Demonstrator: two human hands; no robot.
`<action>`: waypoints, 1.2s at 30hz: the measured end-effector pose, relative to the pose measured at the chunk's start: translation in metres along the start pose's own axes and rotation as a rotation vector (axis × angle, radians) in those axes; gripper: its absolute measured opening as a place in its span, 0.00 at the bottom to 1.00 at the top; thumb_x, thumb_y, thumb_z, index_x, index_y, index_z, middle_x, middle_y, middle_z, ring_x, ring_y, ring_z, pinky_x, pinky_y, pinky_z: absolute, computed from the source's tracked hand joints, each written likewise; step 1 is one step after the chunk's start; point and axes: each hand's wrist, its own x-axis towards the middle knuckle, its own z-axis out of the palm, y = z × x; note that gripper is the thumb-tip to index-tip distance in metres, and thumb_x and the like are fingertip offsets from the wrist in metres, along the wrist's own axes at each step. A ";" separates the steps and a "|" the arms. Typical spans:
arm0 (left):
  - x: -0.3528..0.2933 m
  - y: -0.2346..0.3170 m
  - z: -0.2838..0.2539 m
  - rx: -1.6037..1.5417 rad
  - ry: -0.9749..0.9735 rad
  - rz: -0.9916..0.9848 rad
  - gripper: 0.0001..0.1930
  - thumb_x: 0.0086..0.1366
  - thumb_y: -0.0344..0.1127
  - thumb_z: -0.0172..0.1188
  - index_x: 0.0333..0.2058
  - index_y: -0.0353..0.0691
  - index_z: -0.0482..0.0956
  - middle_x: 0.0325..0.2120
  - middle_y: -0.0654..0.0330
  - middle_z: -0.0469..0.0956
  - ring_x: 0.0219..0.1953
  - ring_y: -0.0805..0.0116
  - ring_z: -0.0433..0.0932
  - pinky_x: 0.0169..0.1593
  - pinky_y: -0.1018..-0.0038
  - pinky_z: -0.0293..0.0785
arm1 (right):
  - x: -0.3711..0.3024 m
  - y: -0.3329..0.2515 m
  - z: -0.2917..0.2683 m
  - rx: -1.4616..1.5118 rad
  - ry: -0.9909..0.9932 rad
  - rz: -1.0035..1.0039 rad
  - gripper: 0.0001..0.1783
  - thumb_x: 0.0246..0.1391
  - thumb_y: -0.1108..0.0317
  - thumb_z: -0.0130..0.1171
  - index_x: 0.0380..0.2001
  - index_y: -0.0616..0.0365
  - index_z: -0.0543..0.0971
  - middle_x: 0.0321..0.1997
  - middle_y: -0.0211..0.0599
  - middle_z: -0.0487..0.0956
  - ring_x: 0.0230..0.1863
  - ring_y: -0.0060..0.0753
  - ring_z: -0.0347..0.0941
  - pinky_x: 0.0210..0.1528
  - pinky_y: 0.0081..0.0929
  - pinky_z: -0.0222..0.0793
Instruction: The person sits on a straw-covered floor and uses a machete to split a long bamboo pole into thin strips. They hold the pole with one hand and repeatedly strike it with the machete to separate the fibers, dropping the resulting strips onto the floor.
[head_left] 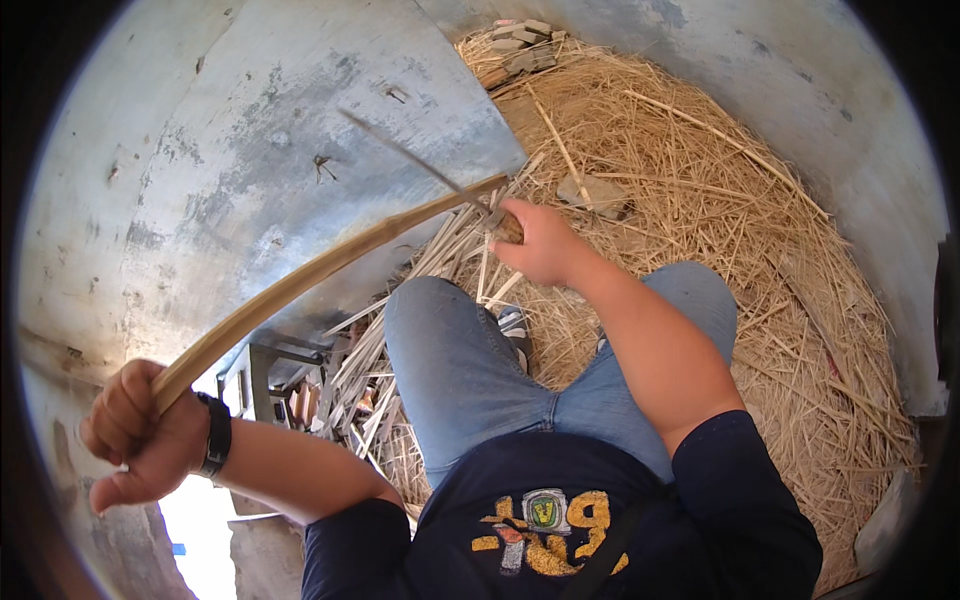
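Note:
A long, split bamboo strip [318, 268] slants from lower left up toward the middle. My left hand [150, 435] is wrapped round its near end, the thumb pointing away from it. A knife with a long, narrow, dark blade [415, 160] and a short wooden handle is gripped in my right hand [545, 243]. In the picture, the blade crosses the strip close to its far end and points up and left. I cannot tell whether the edge touches the bamboo. My fingers hide most of the handle.
Straw-like shavings [700, 190] cover the floor ahead and right. Thin pale bamboo slivers [365, 370] are heaped beside my left knee. A flat stone [597, 195] lies beyond my knees, with stacked bricks [525, 45] farther off. A stained wall [270, 140] stands close on the left.

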 end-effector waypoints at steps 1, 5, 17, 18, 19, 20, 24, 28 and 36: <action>0.001 -0.007 0.000 -0.023 -0.006 -0.023 0.28 0.49 0.54 0.74 0.16 0.55 0.58 0.10 0.78 0.55 0.13 0.83 0.51 0.23 0.79 0.45 | -0.002 -0.003 0.002 -0.001 -0.036 -0.021 0.22 0.49 0.64 0.63 0.47 0.62 0.76 0.36 0.52 0.81 0.39 0.48 0.79 0.42 0.38 0.72; 0.002 -0.032 0.005 -0.045 0.020 -0.083 0.29 0.54 0.57 0.71 0.16 0.55 0.57 0.10 0.77 0.55 0.14 0.82 0.51 0.23 0.78 0.45 | -0.004 0.003 0.011 0.034 -0.029 -0.160 0.21 0.49 0.64 0.64 0.46 0.62 0.77 0.29 0.45 0.79 0.30 0.38 0.75 0.37 0.34 0.69; 0.002 -0.156 0.011 0.173 0.109 -0.223 0.33 0.57 0.73 0.58 0.15 0.53 0.58 0.11 0.74 0.51 0.16 0.78 0.48 0.23 0.75 0.46 | 0.005 0.010 -0.008 -0.100 0.092 -0.008 0.26 0.49 0.62 0.65 0.49 0.65 0.75 0.28 0.46 0.78 0.30 0.39 0.74 0.36 0.36 0.68; 0.002 -0.168 0.012 0.189 0.133 -0.240 0.32 0.58 0.72 0.58 0.16 0.53 0.58 0.11 0.74 0.50 0.16 0.78 0.47 0.23 0.75 0.46 | 0.006 0.009 -0.009 -0.106 0.079 0.008 0.26 0.49 0.62 0.65 0.49 0.66 0.75 0.29 0.46 0.78 0.31 0.40 0.74 0.36 0.36 0.68; 0.001 -0.180 0.014 0.203 0.125 -0.251 0.32 0.58 0.71 0.59 0.16 0.52 0.58 0.11 0.74 0.50 0.16 0.78 0.47 0.24 0.75 0.46 | 0.007 0.008 -0.012 -0.112 0.066 0.025 0.27 0.49 0.61 0.65 0.50 0.66 0.75 0.29 0.47 0.79 0.32 0.41 0.75 0.37 0.36 0.69; -0.001 -0.191 0.015 0.218 0.119 -0.265 0.32 0.59 0.70 0.60 0.16 0.52 0.57 0.11 0.74 0.50 0.16 0.77 0.46 0.24 0.75 0.47 | 0.008 0.008 -0.014 -0.118 0.052 0.045 0.28 0.49 0.61 0.65 0.50 0.67 0.75 0.30 0.48 0.79 0.32 0.41 0.76 0.37 0.36 0.69; -0.008 -0.228 0.022 0.218 0.175 -0.347 0.31 0.59 0.68 0.61 0.18 0.52 0.58 0.12 0.72 0.50 0.18 0.77 0.47 0.25 0.75 0.48 | 0.014 0.021 -0.026 -0.206 0.156 -0.031 0.26 0.49 0.60 0.65 0.49 0.66 0.76 0.30 0.46 0.80 0.32 0.40 0.75 0.37 0.36 0.70; -0.016 -0.246 0.020 0.241 0.220 -0.387 0.30 0.59 0.66 0.63 0.19 0.51 0.58 0.14 0.72 0.52 0.19 0.76 0.48 0.26 0.75 0.49 | 0.023 0.030 -0.064 -0.305 0.274 -0.039 0.24 0.49 0.59 0.65 0.45 0.65 0.77 0.29 0.43 0.79 0.30 0.36 0.74 0.35 0.33 0.69; -0.005 -0.269 0.016 0.135 0.114 -0.429 0.22 0.66 0.59 0.59 0.31 0.46 0.66 0.16 0.69 0.52 0.20 0.74 0.49 0.28 0.73 0.50 | 0.026 0.030 -0.070 -0.170 0.377 0.081 0.21 0.50 0.59 0.65 0.43 0.63 0.78 0.27 0.37 0.78 0.28 0.30 0.71 0.33 0.31 0.66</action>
